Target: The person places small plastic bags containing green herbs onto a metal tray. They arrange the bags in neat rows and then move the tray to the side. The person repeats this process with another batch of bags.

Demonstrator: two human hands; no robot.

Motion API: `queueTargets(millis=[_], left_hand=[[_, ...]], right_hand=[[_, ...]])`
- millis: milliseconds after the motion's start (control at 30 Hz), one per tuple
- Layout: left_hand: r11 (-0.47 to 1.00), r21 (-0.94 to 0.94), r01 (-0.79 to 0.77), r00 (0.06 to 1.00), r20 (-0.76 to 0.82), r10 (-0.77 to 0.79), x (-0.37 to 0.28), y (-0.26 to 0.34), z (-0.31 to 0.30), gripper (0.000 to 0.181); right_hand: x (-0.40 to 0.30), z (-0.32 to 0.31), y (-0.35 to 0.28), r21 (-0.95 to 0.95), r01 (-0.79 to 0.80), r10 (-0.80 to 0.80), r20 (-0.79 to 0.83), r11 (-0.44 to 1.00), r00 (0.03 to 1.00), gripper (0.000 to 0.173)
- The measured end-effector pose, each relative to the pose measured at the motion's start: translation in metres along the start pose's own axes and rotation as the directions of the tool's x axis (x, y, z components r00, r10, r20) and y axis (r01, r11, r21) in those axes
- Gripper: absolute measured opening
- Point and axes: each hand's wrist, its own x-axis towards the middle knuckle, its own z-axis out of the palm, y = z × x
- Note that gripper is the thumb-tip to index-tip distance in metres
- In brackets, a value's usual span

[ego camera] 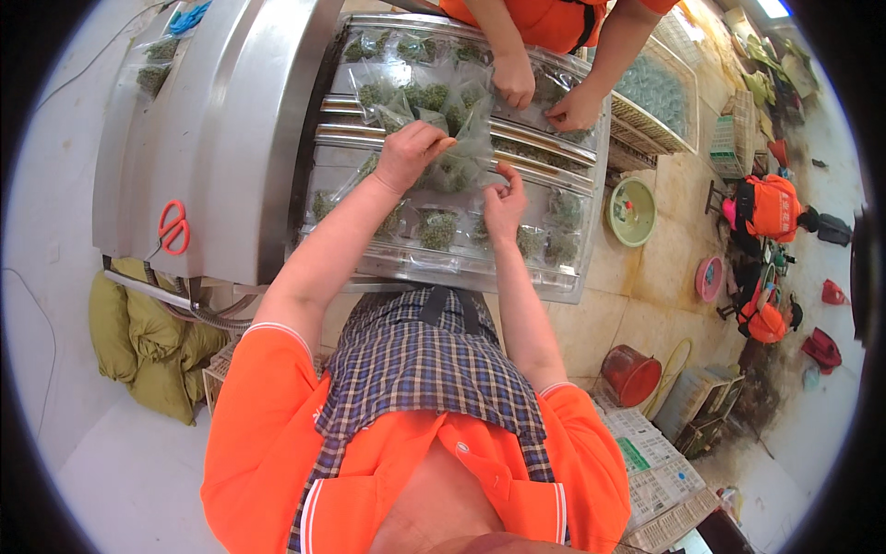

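My left hand (413,154) pinches the edge of a clear plastic bag (453,166) over the middle of the machine's bed. To its right, my right hand (505,204) is raised with thumb and forefinger apart, close beside the bag's edge; nothing shows between them. Beyond my hands lie more clear bags holding green, grainy clusters (429,97). Similar filled bags (437,230) lie in a row along the near side of the bed. Metal sealing bars (547,166) run across the bed's middle.
A co-worker's hands (513,79) work at the bed's far side. The stainless steel machine lid (201,138) stands left, with red-handled scissors (174,227) on it. Right are a crate of bags (694,104), a green basin (632,212) and a red bucket (630,375). Two people sit farther right.
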Motion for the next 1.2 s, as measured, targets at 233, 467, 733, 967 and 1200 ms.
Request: queueTargets(millis=[233, 467, 733, 967, 1200], left_hand=[[0.998, -0.020, 0.054, 0.995, -0.084, -0.055, 0.032, 0.010, -0.026, 0.020], [0.976, -0.141, 0.166, 0.958, -0.213, -0.194, 0.066, 0.022, -0.098, 0.015], [0.944, 0.018, 0.328, 0.786, -0.559, -0.263, 0.097, -0.030, -0.308, 0.018], [0.597, 0.533, 0.600, 0.747, -0.640, -0.180, 0.033, -0.165, -0.482, 0.033], [0.258, 0.731, 0.632, 0.773, -0.567, -0.286, -0.034, -0.240, -0.474, 0.037]], right_hand=[[-0.014, 0.010, 0.002, -0.013, 0.052, -0.052, 0.052, 0.999, 0.997, 0.064], [-0.005, 0.028, 0.003, -0.048, 0.079, -0.073, 0.117, 0.996, 0.990, 0.071], [-0.006, 0.016, 0.010, 0.092, -0.051, 0.043, 0.088, 0.994, 0.995, 0.059], [-0.003, 0.005, 0.015, -0.015, -0.081, 0.082, 0.092, 0.997, 0.992, 0.045], [0.003, -0.014, 0.052, -0.073, -0.053, 0.053, -0.005, 0.996, 0.999, 0.035]])
